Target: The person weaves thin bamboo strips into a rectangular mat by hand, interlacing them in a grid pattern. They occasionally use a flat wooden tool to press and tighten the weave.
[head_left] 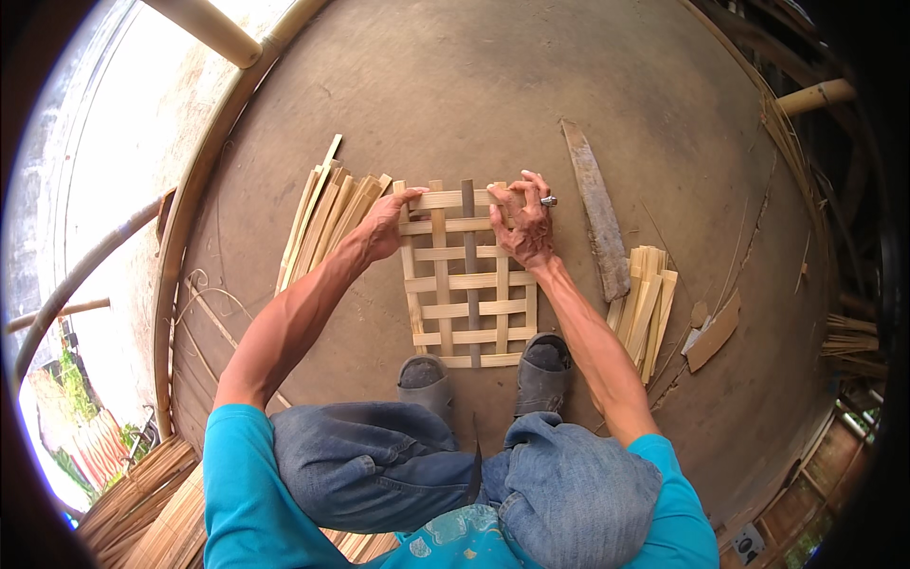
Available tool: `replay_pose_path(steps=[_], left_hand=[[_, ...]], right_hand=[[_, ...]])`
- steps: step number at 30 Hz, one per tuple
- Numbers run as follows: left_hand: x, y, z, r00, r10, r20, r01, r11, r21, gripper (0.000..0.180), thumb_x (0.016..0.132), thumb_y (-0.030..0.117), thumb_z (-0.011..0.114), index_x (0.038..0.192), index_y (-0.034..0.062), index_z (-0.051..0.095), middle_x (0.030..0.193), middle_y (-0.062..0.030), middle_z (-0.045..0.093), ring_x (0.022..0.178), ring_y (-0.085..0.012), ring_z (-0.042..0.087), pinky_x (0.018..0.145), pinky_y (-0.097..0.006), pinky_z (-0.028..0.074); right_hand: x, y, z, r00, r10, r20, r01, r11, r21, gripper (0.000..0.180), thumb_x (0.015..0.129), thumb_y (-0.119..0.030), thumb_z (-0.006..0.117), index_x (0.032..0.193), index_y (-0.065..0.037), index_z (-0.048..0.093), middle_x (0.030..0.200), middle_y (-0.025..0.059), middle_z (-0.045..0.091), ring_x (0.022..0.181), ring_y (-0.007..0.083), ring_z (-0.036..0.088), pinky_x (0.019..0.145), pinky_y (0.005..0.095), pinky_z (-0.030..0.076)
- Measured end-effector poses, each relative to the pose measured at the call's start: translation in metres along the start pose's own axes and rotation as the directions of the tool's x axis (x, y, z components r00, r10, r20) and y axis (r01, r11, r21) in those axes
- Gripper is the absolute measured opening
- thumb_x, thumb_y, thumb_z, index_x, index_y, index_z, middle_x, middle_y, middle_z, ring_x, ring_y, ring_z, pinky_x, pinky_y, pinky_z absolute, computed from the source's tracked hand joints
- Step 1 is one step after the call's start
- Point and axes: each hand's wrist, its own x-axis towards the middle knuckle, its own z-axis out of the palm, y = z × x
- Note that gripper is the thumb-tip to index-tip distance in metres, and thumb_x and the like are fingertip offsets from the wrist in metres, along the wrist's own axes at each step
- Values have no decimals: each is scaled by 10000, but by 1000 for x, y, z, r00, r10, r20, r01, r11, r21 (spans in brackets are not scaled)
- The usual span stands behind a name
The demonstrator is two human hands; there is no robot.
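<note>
An open-weave bamboo lattice panel (453, 282) lies on the floor in front of my feet, with pale strips crossing at square gaps. One upright strip (471, 256) in it is dark grey-brown. At the far left corner, my left hand (384, 226) is closed on the panel's edge, thumb over the top strip. My right hand (523, 226) grips the far right corner with bent fingers, and a ring shows on one of them. The undersides of both grips are hidden.
A bundle of bamboo strips (327, 213) lies left of the panel, beside my left forearm. To the right are a long flat weathered wooden piece (597, 209), another strip bundle (647, 303) and a brown scrap (713, 334). My sandalled feet (543, 375) touch the panel's near side.
</note>
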Motion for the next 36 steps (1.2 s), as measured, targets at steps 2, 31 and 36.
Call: replay_pose_path(steps=[2, 31, 36], left_hand=[[3, 0, -5, 999, -12, 37, 11, 1000, 29, 262, 1027, 392, 659, 1183, 185, 703, 1189, -30, 620, 1148, -236, 571, 1057, -537, 471], [-47, -6, -1, 985, 165, 55, -172, 963, 205, 443, 1036, 386, 695, 1337, 83, 578, 1261, -89, 699, 1144, -219, 660, 971, -408, 560], [-63, -1, -4, 981, 193, 18, -191, 945, 265, 388, 1003, 371, 745, 1219, 65, 643, 1179, -74, 736, 1073, -192, 687, 929, -382, 588]], right_hand=[[0, 1, 0, 1000, -8, 2, 8, 1000, -3, 381, 877, -177, 749, 1255, -209, 711, 1144, 145, 578, 1342, 387, 467, 1199, 628, 358], [-18, 14, -31, 736, 643, 212, -591, 459, 663, 489, 1039, -373, 670, 1307, 33, 623, 1110, 131, 755, 1010, 221, 720, 891, 364, 577], [-3, -8, -45, 728, 580, 366, -615, 315, 723, 423, 993, -351, 752, 1205, 1, 650, 1060, 79, 753, 947, 150, 719, 817, 336, 612]])
